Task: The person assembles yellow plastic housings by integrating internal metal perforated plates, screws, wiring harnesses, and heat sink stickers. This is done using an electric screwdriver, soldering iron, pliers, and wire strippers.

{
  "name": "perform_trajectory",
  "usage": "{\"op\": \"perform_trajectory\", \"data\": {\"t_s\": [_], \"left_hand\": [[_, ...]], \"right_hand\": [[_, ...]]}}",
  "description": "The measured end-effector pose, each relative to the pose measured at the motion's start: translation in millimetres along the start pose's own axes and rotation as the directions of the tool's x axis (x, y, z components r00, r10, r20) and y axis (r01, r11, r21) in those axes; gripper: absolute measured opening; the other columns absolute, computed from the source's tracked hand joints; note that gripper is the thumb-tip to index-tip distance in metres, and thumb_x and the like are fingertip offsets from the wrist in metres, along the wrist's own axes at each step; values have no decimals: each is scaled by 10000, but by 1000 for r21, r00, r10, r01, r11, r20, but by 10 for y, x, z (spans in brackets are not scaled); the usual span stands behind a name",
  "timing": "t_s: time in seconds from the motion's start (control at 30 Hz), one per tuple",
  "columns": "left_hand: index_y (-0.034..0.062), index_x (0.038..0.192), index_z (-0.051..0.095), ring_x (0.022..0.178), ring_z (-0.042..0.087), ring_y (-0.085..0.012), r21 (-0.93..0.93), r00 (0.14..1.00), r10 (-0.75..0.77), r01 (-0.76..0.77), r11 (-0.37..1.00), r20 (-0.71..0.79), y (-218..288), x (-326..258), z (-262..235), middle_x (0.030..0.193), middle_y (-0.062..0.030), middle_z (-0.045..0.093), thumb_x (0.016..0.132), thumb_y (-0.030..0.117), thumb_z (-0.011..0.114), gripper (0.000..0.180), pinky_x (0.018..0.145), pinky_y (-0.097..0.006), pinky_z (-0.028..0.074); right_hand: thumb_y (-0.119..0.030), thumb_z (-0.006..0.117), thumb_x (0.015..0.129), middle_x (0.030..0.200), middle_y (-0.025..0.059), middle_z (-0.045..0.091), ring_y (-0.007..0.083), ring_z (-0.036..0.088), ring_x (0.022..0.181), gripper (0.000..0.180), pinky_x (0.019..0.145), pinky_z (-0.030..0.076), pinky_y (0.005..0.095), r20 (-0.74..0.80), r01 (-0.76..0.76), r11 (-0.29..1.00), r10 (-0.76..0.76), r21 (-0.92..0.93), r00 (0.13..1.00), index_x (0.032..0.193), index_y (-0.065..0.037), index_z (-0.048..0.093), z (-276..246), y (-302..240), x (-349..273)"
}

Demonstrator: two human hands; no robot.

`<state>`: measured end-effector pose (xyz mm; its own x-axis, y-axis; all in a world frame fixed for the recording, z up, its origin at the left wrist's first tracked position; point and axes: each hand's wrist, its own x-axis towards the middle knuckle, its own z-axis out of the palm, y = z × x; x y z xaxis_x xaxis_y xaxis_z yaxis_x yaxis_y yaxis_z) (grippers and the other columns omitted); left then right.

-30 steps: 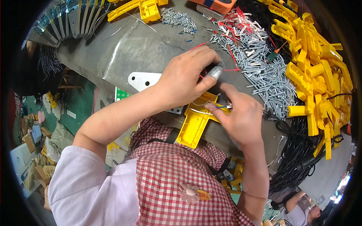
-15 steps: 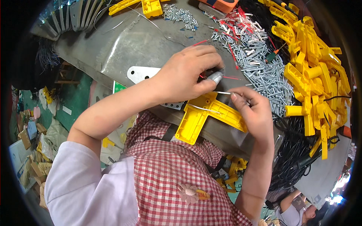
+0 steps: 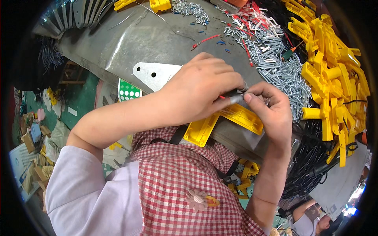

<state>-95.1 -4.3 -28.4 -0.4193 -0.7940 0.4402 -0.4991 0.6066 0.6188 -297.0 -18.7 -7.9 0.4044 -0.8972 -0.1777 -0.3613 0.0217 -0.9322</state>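
My left hand [image 3: 208, 86] is closed in a pinch over the yellow plastic housing [image 3: 201, 129]; a short bit of red wire [image 3: 222, 97] shows at its thumb. Grey wrapping covers some of that hand's fingertips. Against them, my right hand [image 3: 271, 108] is closed too, thumb and forefinger together. It held a white wire a moment ago; the wire's end is now hidden where the fingertips meet. Open side up, the branched housing lies under both hands, partly covered by the left. A grey metal plate [image 3: 161, 74] with holes lies beside my left wrist.
Screws [image 3: 281, 74] are heaped at the right, with red and white wire pieces among them. Beyond are piled yellow housings [image 3: 334, 78], a green-handled screwdriver [image 3: 288, 54] and black cables [image 3: 305, 165]. Nuts [image 3: 191, 11] lie at the back. A red wire [image 3: 206, 40] lies on the metal table [image 3: 138, 43].
My hands have come together, fingertips meeting above the housing. The white wire between them has gone out of sight. Red wire now lies on the table behind my left hand.
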Motion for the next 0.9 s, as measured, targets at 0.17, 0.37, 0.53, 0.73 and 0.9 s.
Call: {"op": "perform_trajectory", "data": {"t_s": [0.17,0.37,0.53,0.73,0.9], "left_hand": [[-10,936,627,807,588,-142,-367,876,-375,470,802,303,9,144,-132,856,-49,639,777,120,666,209,742,-280,456],[-12,952,630,764,570,-90,-400,804,-334,550,733,492,-67,294,-219,812,-46,647,793,177,680,253,716,-263,460],[11,920,638,735,601,-182,-293,870,-276,412,863,410,-39,313,-207,799,-70,632,764,146,676,210,702,-304,470],[75,775,590,793,550,-245,119,989,139,-132,984,-57,-26,103,2,807,-43,575,627,23,663,173,752,-352,433],[16,837,599,747,577,-204,-288,980,-190,164,943,-65,-77,77,69,805,-65,597,702,33,669,153,684,-299,454]], "right_hand": [[-71,693,752,698,-22,572,43,445,550,225,511,373,219,-98,136,990,-140,-46,985,969,-46,637,-51,90,-84],[-66,734,684,553,17,415,181,385,448,429,432,319,314,-6,552,542,-717,-634,697,1097,-116,630,-10,94,8],[-29,676,636,544,24,400,189,408,456,202,440,338,313,118,584,395,-750,-709,651,830,-73,644,-83,83,-2],[-103,636,813,653,24,526,147,472,532,90,526,403,257,-264,308,930,-354,-203,897,826,-28,587,169,71,-1],[-115,627,855,709,0,550,40,429,606,131,533,368,194,-249,178,977,-202,-114,947,850,2,567,40,110,-5]]}}
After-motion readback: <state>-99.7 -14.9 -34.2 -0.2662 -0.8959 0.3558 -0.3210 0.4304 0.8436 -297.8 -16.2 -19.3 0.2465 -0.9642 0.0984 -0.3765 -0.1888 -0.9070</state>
